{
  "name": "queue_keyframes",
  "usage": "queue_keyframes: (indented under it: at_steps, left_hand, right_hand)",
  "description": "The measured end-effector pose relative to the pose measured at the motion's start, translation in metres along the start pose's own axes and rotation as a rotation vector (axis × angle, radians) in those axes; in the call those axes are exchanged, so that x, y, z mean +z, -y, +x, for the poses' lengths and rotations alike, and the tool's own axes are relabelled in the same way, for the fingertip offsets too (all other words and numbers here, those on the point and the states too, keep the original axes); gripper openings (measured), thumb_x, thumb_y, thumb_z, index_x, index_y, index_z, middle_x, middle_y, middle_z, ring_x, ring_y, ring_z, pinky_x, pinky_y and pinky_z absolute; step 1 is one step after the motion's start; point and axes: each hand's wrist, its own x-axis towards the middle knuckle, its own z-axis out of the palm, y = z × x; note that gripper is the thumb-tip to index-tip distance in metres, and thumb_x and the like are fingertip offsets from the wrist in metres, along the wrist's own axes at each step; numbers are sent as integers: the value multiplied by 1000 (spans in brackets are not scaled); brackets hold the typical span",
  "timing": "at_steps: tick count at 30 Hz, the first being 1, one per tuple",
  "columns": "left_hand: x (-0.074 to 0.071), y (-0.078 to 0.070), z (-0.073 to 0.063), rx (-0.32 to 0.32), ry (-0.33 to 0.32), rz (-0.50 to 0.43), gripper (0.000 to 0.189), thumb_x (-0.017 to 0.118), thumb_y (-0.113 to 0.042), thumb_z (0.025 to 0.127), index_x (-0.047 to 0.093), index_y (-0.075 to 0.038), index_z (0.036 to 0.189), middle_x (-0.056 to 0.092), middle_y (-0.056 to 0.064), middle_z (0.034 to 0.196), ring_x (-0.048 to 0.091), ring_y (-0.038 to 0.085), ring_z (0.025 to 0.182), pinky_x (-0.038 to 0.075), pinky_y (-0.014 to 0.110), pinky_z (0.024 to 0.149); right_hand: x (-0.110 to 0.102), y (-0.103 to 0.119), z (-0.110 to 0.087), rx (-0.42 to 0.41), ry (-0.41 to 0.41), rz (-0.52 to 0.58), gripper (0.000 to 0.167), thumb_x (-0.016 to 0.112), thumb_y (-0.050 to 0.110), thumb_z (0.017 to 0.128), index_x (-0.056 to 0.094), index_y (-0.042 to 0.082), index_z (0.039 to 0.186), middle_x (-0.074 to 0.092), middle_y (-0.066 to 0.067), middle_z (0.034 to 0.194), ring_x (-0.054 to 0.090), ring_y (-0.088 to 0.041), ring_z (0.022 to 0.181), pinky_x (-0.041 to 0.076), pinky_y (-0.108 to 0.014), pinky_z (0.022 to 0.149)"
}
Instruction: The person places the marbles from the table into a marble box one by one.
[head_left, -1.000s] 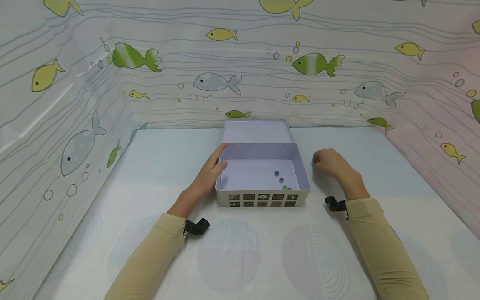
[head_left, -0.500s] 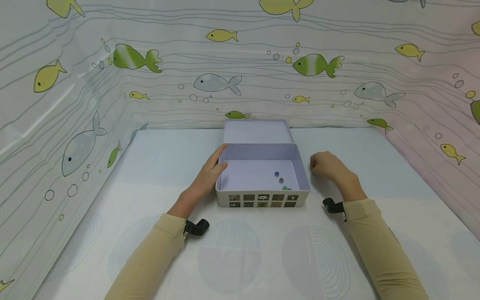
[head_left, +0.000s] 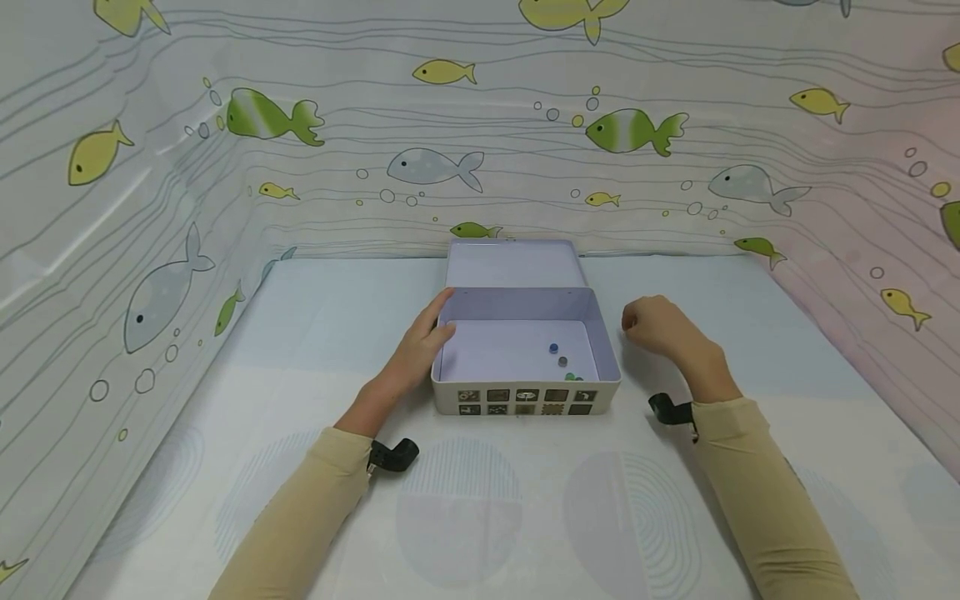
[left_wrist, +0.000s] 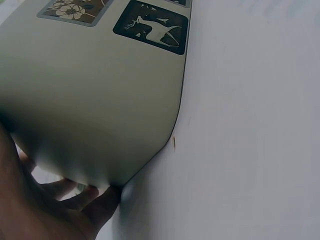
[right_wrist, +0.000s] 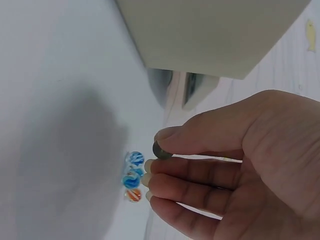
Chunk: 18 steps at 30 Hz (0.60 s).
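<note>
A white tin box (head_left: 491, 350) with a lilac inside stands open in the head view. My left hand (head_left: 409, 357) grips its left wall, thumb at the rim; in the left wrist view its fingers (left_wrist: 102, 207) curl round a lower corner. Several small marbles lie inside at the right: a blue marble (head_left: 553, 348), a greyish marble (head_left: 562, 362) and green ones (head_left: 571, 377). To the right of the box, my right hand (head_left: 662, 327) pinches a dark green marble (right_wrist: 161, 151) between thumb and fingers. Beside those fingertips, blue-and-white marbles (right_wrist: 132, 179) and an orange-and-white marble (right_wrist: 133, 195) rest on the table.
The box's lid (head_left: 514, 262) is folded back behind it. A pale patterned cloth (head_left: 517, 533) covers the table. Fish-printed sheeting (head_left: 525, 108) rises at the back and both sides.
My right hand first moved slightly toward the box and nearer, then rose and shifted back a little. My left hand and the box have stayed in place.
</note>
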Motion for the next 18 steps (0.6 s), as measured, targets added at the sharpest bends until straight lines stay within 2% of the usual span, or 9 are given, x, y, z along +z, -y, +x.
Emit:
queue_keyframes:
  at_steps: [7,14,18]
  left_hand:
    - [0,0,0,-9,0,3,61,36,-26,104,15,-20,161,13,-3,168,9,19,157,11,46,128]
    - [0,-1,0,-13,2,-3,61,36,-26,104,14,-22,161,13,-3,168,9,19,157,10,46,128]
    - [0,-1,-1,-10,4,-9,61,36,-25,104,14,-22,161,13,-2,168,9,20,157,10,48,128]
  right_hand:
    - [-7,9,-3,-15,-35,5,30,52,7,90,70,-4,111,70,-21,105,64,-30,86,55,-45,73]
    - [-11,20,-6,-38,-75,10,31,50,6,91,71,-4,113,69,-21,109,63,-33,94,55,-47,78]
    - [-15,27,-8,-82,-117,6,28,52,5,92,71,-4,111,69,-20,103,60,-31,90,53,-45,76]
